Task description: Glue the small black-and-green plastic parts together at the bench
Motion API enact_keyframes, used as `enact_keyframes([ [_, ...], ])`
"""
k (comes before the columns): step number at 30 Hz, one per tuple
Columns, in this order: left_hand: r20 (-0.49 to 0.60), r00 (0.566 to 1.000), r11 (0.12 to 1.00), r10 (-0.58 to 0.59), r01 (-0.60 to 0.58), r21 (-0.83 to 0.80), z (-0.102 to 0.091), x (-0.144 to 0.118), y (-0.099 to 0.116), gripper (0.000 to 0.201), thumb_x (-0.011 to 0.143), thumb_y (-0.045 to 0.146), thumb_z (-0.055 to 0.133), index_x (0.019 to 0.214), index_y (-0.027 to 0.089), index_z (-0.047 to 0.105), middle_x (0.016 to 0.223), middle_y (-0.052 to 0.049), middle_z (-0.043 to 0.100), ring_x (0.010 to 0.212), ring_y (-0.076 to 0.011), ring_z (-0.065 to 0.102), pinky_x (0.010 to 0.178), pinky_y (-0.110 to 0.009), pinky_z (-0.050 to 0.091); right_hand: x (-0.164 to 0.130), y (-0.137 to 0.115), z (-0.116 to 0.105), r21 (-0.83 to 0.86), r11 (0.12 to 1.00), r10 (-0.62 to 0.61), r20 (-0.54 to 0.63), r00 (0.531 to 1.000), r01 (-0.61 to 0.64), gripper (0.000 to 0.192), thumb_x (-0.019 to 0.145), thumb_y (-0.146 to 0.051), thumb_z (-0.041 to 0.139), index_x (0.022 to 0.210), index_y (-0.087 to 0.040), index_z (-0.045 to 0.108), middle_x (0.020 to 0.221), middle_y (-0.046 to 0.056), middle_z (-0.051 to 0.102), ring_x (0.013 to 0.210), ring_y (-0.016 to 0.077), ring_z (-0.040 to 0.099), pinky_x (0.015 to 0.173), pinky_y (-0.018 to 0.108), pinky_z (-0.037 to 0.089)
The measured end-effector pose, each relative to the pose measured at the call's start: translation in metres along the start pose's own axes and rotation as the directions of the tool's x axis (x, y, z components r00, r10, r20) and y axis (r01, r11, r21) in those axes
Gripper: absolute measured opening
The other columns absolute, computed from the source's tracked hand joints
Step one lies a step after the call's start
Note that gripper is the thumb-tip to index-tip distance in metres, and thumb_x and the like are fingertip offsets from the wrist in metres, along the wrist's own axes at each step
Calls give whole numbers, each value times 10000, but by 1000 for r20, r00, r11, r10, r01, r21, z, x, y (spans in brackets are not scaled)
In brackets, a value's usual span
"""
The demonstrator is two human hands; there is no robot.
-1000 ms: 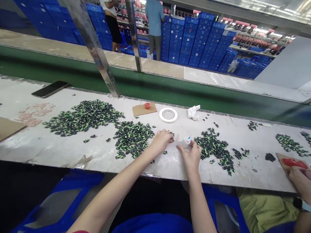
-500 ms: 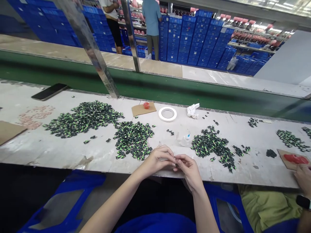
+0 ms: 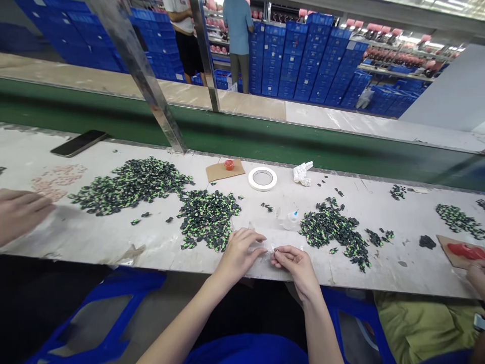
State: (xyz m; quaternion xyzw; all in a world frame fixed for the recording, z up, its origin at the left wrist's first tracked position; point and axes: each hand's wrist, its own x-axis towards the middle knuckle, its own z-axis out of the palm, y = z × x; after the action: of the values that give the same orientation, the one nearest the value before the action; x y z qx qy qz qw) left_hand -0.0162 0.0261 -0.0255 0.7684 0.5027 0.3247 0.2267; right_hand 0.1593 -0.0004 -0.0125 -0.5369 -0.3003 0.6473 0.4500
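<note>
Black speckled with bright green across the heaps of small parts. Cloudy white with a blue tip on the bottle. Plain white on the tape and the tissue. Red on the cup, brown on the cardboard. Pale pink in the scattered bits, black on the phone. Dark green along the strip, blue on the crates.

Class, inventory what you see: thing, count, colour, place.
Part piles: several, black-green, bench
Slivers: many, pinkish, left
Phone: one, black, back left
Tape roll: one, white, centre
Tissue: one, white, beyond bottle
Bottle: one, translucent, centre
Cardboard: two, brown, centre and right
Cup: one, red, centre cardboard
Crates: many, blue, background
Standing people: two, white/blue-topped, background
Co-workers' hands: two, picture edges
Left hand: one, bare, front
Right hand: one, bare, front
</note>
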Motion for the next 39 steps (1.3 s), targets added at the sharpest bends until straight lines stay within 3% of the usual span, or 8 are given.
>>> enact_keyframes([
  [4,-102,985,973,-139,154,170,7,-1,-4,155,789,193,681,937,237,697,970,-54,693,971,-254,590,823,-398,460,3,2,-4,-53,994,-104,-137,985,97,389,532,-455,846,741,-148,728,703,82,741,667,205,697,660,314,554],
  [9,-98,984,966,-147,164,198,14,4,-5,118,789,121,652,850,208,704,955,-64,684,949,-252,581,821,-399,471,8,7,1,-181,959,-249,-186,950,216,343,586,-476,792,725,-164,752,671,59,727,626,191,659,618,317,548],
  [15,-33,991,990,-129,127,-54,6,3,3,160,835,109,551,870,207,673,856,-33,711,854,-208,647,782,-349,496,6,13,14,-201,931,-341,-179,923,305,272,684,-429,744,803,-184,756,752,59,737,705,207,671,693,348,562],
  [21,-56,988,965,-142,126,-230,-6,-3,18,133,843,172,572,880,205,696,872,-46,728,851,-208,670,788,-336,505,-4,5,23,-303,858,-466,-113,878,416,190,765,-378,692,814,-204,747,850,66,737,798,219,679,739,340,557],
  [28,-82,986,924,-144,104,-369,-13,-5,32,129,824,169,590,853,200,712,846,-46,730,839,-197,670,768,-308,530,-10,6,23,-259,880,-430,-74,900,399,191,790,-379,679,816,-196,728,823,58,739,779,207,690,755,341,561],
  [35,-54,969,851,-242,185,-491,-22,-8,51,112,801,209,618,836,187,722,843,-56,734,827,-193,685,766,-294,549,-12,12,23,-311,704,-684,-54,728,638,85,811,-268,667,777,-204,710,795,67,718,787,203,674,724,347,560],
  [37,-50,968,847,-247,190,-496,-24,-9,54,109,793,207,622,832,188,722,845,-54,735,826,-190,684,769,-291,548,-15,10,23,-314,682,-704,-39,709,660,60,805,-247,669,775,-209,706,784,65,717,766,198,674,705,343,563],
  [39,-41,969,847,-245,193,-495,-28,-10,56,101,782,202,631,827,191,721,853,-52,734,844,-192,682,775,-290,545,-17,6,21,-308,697,-686,-27,727,647,58,791,-242,679,834,-209,701,784,62,720,730,188,676,688,335,571],
])
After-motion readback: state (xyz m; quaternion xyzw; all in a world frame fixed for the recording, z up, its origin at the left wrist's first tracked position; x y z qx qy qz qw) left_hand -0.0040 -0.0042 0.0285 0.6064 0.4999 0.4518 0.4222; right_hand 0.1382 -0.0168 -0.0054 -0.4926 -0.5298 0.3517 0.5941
